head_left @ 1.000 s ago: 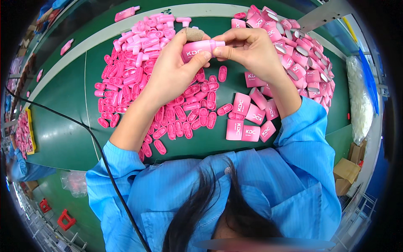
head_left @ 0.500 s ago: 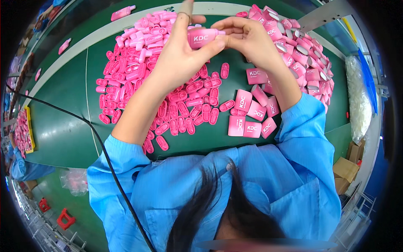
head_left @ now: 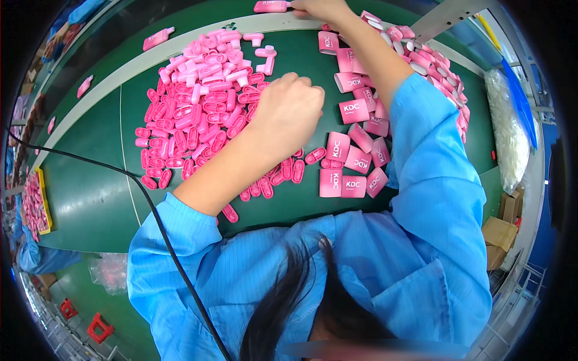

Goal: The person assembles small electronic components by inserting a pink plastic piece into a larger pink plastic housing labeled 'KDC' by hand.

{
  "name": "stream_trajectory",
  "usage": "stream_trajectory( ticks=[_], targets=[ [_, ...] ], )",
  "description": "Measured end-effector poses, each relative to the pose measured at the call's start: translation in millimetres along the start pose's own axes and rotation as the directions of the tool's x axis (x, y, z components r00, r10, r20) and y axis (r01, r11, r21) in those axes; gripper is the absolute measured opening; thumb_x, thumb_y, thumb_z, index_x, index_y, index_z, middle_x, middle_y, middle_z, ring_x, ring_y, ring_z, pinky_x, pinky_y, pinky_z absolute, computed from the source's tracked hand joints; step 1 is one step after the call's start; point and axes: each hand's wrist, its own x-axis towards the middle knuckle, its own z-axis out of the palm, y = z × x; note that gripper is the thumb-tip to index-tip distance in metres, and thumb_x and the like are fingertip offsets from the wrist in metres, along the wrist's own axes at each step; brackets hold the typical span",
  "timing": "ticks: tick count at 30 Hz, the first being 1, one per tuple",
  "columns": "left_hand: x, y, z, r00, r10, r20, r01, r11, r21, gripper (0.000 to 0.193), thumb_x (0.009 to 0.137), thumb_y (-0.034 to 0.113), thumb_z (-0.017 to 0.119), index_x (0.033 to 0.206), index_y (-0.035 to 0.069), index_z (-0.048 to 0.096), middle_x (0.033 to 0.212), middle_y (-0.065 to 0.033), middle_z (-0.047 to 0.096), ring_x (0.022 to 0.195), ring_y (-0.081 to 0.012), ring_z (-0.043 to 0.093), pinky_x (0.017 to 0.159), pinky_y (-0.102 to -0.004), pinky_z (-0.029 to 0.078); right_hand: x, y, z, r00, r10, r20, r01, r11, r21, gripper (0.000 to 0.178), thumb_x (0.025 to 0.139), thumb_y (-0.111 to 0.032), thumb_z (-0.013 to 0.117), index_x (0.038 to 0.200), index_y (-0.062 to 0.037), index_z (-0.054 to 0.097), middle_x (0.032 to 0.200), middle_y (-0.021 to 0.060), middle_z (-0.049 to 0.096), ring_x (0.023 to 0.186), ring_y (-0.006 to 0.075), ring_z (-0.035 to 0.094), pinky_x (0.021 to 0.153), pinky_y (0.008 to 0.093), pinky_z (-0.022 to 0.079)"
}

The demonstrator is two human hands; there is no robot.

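Observation:
My right hand (head_left: 323,8) reaches to the far edge, its fingers closed at the narrow nozzle end of an assembled pink flat device (head_left: 271,6) lying beyond the pale rail. My left hand (head_left: 291,110) is curled into a fist above the table; whether anything is inside is hidden. Left of it and partly beneath it spreads a heap of pink oval end pieces (head_left: 198,120), with paler nozzle caps (head_left: 211,60) on its far side. Under and beside my right forearm lie pink flat sleeves (head_left: 354,111), several near the front.
Beyond the pale rail (head_left: 132,60) another finished pink device (head_left: 158,38) lies on the green belt, with more farther left. A black cable (head_left: 120,171) crosses at left. More sleeves (head_left: 436,69) are piled by a metal post (head_left: 451,18). A plastic bag (head_left: 509,138) hangs at right.
The pink device has gone from between my hands to the far side of the rail with my right hand. My left hand has come nearer and curled into a fist.

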Motion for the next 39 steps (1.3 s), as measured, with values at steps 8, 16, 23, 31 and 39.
stream_trajectory(
  ticks=[8,16,23,31,39],
  targets=[
    [-12,-25,-22,0.943,-0.329,0.043,0.268,0.679,-0.683,0.02,0.078,0.009,0.058,0.097,0.005,0.061,0.078,-0.0091,0.057,0.066,-0.0183,0.059,0.058,-0.0296,0.049,-96,-17,-31,0.818,-0.377,0.434,0.537,0.772,-0.341,0.019,0.076,-0.013,0.063,0.093,-0.0028,0.063,0.078,0.0084,0.065,0.068,0.0152,0.06,0.063,0.0271,0.048],
    [-15,-59,-32,0.87,-0.468,0.156,0.167,-0.018,-0.986,0.033,0.085,0.007,0.056,0.117,0.001,0.051,0.096,-0.0092,0.061,0.081,-0.0158,0.062,0.077,-0.0251,0.051,-110,-38,-19,0.814,-0.386,0.435,0.571,0.67,-0.474,0.021,0.073,-0.01,0.061,0.093,-0.0033,0.061,0.077,0.0127,0.062,0.068,0.025,0.06,0.064,0.0339,0.047],
    [-17,-56,-25,0.852,-0.462,0.248,0.267,-0.024,-0.963,0.034,0.081,0.01,0.062,0.111,-0.004,0.053,0.094,-0.0114,0.062,0.08,-0.0153,0.062,0.073,-0.0236,0.051,-145,-19,-64,0.762,-0.276,0.585,0.647,0.35,-0.677,0.029,0.064,-0.007,0.065,0.093,-0.0046,0.063,0.103,0.0066,0.055,0.097,0.0265,0.05,0.082,0.0344,0.046],
    [-14,-50,-25,0.871,-0.428,0.241,0.221,-0.098,-0.97,0.028,0.081,0.011,0.062,0.105,-0.003,0.057,0.096,-0.0122,0.062,0.082,-0.0145,0.062,0.075,-0.0233,0.051,-141,-44,-42,0.878,-0.17,0.448,0.4,0.775,-0.49,0.038,0.073,-0.007,0.066,0.108,-0.002,0.054,0.091,0.0075,0.059,0.082,0.0156,0.058,0.071,0.0278,0.049],
    [-15,-43,-19,0.819,-0.554,0.151,0.194,0.02,-0.981,0.027,0.081,0.009,0.062,0.104,-0.004,0.058,0.093,-0.0099,0.063,0.081,-0.0129,0.062,0.073,-0.0235,0.052,-140,-25,-15,0.932,-0.149,0.33,0.067,0.967,0.245,0.034,0.079,-0.012,0.064,0.107,0.0033,0.053,0.09,0.0078,0.062,0.079,0.0118,0.061,0.069,0.0219,0.05]
  ],
)
